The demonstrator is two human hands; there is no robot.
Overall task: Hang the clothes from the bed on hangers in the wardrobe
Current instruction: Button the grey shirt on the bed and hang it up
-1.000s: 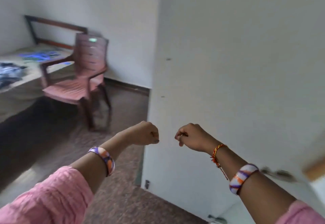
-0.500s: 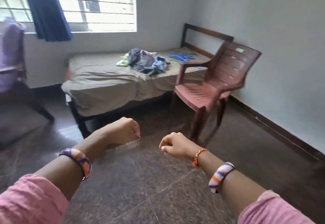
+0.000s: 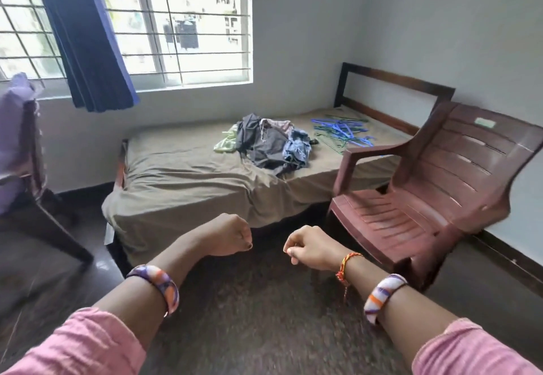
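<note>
Head view shows your left hand [image 3: 232, 235] and right hand [image 3: 308, 246] fisted empty, clothes [image 3: 271, 143] unhung on the bed [image 3: 176, 174]

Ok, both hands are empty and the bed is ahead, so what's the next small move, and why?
Probably step toward the bed and reach for the clothes pile. The left hand and right hand are curled and hold nothing, short of the bed. The hangers lie beside the pile, so a garment and a hanger can be picked up there.
</note>
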